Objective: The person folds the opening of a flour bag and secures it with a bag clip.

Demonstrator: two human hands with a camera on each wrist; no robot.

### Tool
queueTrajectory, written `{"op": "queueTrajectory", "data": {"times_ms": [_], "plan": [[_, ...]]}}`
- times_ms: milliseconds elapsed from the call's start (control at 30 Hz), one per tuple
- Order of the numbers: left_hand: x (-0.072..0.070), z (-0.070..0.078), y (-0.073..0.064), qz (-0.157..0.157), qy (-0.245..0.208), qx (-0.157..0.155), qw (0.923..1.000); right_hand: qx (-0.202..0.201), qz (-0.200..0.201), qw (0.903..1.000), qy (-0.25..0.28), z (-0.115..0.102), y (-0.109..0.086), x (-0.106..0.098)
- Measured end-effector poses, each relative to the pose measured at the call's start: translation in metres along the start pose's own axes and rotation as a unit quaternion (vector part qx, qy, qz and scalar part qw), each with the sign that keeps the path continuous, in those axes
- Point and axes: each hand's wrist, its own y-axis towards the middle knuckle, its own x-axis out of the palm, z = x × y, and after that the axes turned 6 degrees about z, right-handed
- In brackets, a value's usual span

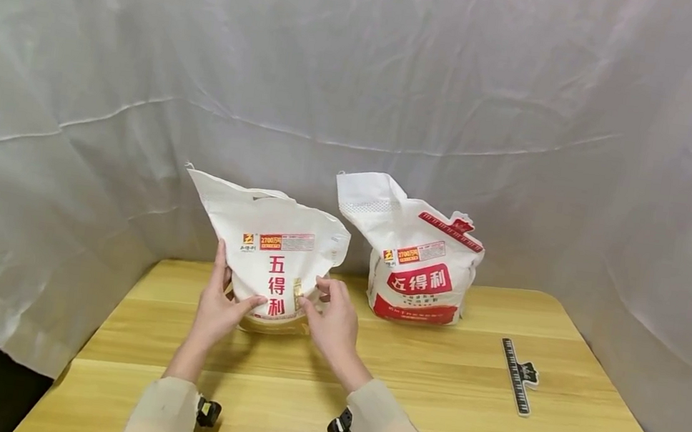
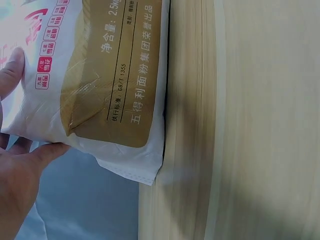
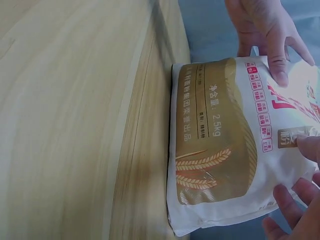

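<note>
A white flour bag (image 1: pixel 274 221) with red lettering stands on the table between my two hands, its loose top leaning toward the left. On its left side my left hand (image 1: pixel 218 305) holds it, thumb on the front and fingers along the edge. My right hand (image 1: pixel 335 323) grips the right side, thumb on the front near a small gold label. Both wrist views show the bag's gold lower panel (image 2: pixel 115 75), and wheat ears (image 3: pixel 205 170) appear in the right wrist view. Parts of the fingers are hidden behind the bag.
A second flour bag (image 1: pixel 425 283) stands to the right, a red sealing clip (image 1: pixel 451 230) across its folded top corner. A black sealing clip (image 1: pixel 517 377) lies farther right on the wooden table (image 1: pixel 426 406). Grey cloth (image 1: pixel 349 87) hangs behind and at both sides.
</note>
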Motion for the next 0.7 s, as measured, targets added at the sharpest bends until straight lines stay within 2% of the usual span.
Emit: {"op": "queueTrajectory", "data": {"times_ms": [267,367,467,600,700], "plan": [[0.008,0.001,-0.001,-0.004,0.000,-0.006,1.0000,-0.012,0.017,0.9996,0.017,0.003,-0.001,-0.008],[0.008,0.002,-0.003,-0.005,-0.007,-0.005,1.0000,-0.023,0.022,0.9982,0.051,0.005,-0.002,-0.011],[0.008,0.007,-0.004,-0.003,-0.003,-0.016,0.9999,-0.029,0.013,0.9954,0.090,0.008,-0.003,-0.013],[0.008,0.009,-0.005,0.015,0.034,-0.004,0.9993,-0.030,-0.016,0.9923,0.119,0.014,-0.002,-0.018],[0.007,0.006,-0.006,0.041,0.069,0.037,0.9961,-0.039,-0.025,0.9898,0.135,0.018,-0.004,-0.022]]}}
